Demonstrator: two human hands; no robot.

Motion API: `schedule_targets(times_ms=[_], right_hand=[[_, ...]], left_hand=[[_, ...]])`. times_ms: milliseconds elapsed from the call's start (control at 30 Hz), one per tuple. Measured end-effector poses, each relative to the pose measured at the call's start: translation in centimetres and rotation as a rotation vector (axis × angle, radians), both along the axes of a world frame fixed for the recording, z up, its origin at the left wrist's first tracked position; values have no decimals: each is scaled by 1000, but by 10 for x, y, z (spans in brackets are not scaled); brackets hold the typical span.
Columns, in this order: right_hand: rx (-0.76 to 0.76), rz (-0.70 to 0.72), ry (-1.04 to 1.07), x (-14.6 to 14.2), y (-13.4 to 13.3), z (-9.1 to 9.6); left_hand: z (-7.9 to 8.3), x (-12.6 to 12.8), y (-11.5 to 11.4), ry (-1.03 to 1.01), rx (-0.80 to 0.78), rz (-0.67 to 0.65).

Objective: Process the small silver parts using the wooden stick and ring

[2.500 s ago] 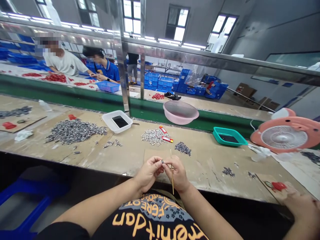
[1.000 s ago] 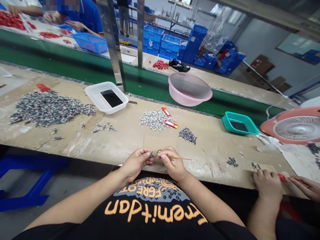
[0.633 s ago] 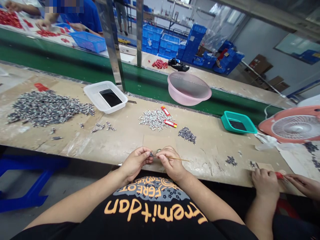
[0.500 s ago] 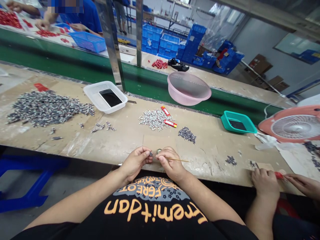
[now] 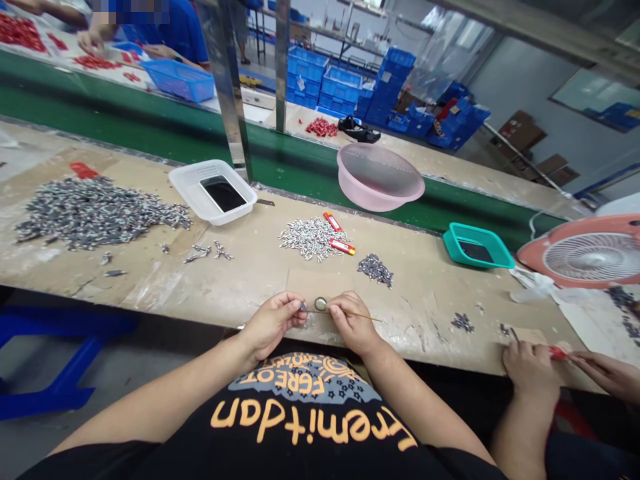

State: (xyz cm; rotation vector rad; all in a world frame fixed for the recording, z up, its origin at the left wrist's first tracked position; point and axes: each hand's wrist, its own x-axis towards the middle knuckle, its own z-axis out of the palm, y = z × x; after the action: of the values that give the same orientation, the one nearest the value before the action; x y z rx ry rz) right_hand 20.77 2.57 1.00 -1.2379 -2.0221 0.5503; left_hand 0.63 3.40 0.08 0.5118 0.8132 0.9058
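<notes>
Left hand (image 5: pixel 273 325) pinches a tiny metal part (image 5: pixel 303 307) tight. Right hand (image 5: pixel 353 325) grips a thin stick (image 5: pixel 373 318), with a round metal bit (image 5: pixel 321 304) between the hands.

We pinch a small metal part (image 5: pixel 303 307) in our left hand (image 5: pixel 273 325); our right hand (image 5: pixel 353 323) holds a thin stick (image 5: pixel 363 315), a round ring (image 5: pixel 321 304) between them, above the bench (image 5: pixel 425 333).

workbench (image 5: pixel 240 283) | metal-part pile (image 5: pixel 95 213) on bench, left | plastic tray (image 5: pixel 213 193) behind pile | plastic basin (image 5: pixel 380 179) right of tray | smaller tray (image 5: pixel 477 247) right of basin | desk fan (image 5: pixel 590 257) rightmost
</notes>
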Motion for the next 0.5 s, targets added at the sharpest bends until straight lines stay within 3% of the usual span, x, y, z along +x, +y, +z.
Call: schedule_targets(times_ms=[200,500], right_hand=[[33,100,157,-15,-10,19],[24,105,150,-23,-8,17]], left_hand=[[0,0,0,-11,12,-22],[0,-1,0,-24,12,-29]])
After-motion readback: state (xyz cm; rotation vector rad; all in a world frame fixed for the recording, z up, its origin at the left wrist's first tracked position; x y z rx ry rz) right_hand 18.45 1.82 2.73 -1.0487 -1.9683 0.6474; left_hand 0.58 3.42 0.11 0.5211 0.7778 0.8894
